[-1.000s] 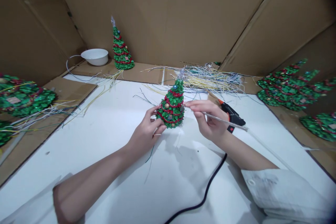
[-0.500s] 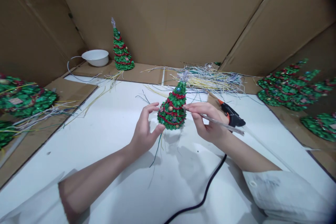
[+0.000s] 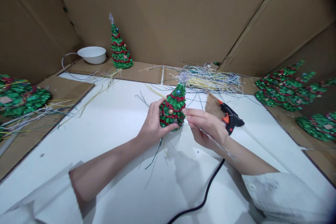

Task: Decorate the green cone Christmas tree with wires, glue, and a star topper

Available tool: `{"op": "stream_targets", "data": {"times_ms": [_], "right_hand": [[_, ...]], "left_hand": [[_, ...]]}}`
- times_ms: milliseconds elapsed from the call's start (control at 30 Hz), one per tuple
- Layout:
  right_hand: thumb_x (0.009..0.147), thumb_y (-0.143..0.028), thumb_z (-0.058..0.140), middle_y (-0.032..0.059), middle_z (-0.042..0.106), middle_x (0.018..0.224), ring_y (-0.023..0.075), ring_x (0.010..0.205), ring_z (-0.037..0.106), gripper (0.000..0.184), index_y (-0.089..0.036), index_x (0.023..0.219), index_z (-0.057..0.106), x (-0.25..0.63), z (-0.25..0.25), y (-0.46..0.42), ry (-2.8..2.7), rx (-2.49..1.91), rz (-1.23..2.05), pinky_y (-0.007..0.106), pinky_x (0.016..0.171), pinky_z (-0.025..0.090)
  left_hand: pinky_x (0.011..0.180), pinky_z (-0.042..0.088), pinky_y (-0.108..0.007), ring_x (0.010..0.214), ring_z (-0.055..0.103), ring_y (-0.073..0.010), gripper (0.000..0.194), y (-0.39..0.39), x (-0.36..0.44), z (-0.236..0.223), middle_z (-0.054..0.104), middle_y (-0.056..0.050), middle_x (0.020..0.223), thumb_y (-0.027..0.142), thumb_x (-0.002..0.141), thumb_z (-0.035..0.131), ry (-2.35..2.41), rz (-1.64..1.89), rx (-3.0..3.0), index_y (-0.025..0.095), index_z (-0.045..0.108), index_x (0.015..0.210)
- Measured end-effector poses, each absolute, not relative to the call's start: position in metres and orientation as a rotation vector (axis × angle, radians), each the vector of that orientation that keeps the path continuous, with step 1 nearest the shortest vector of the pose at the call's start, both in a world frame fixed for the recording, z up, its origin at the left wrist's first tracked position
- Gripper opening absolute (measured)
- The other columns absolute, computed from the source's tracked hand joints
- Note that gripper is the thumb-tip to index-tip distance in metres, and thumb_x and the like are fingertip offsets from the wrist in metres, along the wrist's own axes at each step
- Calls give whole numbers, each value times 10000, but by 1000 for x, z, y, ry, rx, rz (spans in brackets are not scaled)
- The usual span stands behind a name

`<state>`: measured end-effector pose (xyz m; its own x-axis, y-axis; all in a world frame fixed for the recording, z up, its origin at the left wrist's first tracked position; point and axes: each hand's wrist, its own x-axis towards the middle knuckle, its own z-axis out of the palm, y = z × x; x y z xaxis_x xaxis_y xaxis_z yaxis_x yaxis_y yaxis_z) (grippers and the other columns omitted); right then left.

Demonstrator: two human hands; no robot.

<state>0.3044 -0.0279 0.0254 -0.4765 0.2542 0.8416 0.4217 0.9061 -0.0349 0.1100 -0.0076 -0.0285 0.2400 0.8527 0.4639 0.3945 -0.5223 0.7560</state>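
- Left hand (image 3: 151, 121): we cup the lower left side of the miniature Christmas tree (image 3: 173, 103), thumb and fingers partly open around it. Light, even pressure should steady it without crushing foliage.
- Tree: it sits between our hands, above the white tabletop (image 3: 141, 196).
- Right hand (image 3: 206, 128): we pinch fingertips nearly closed at the tree's right side, a thin rod (image 3: 215, 141) gripped within; fingertip contact, we cannot tell. Small, controlled movements seem best.
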Motion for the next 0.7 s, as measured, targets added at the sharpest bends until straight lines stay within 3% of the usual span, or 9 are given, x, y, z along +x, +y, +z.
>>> {"op": "stream_targets", "data": {"times_ms": [367, 700], "right_hand": [[881, -126, 538, 154, 714, 900, 208, 947, 704, 205, -126, 1082, 580, 303, 28, -24, -2054, -435, -152, 306, 778, 617], [871, -108, 557, 129, 713, 984, 198, 987, 692, 269, -163, 1133, 579, 305, 21, -26, -2001, -441, -75, 338, 803, 617]], "left_hand": [[945, 467, -432, 1155, 500, -275, 824, -8, 109, -30, 454, -112, 1242, 522, 694, 737, 1171, 1275, 2085, 236, 289, 1324], [940, 463, -439, 1148, 499, -279, 830, -7, 108, -31, 452, -112, 1229, 543, 683, 736, 1180, 1270, 2081, 234, 290, 1311]]}}
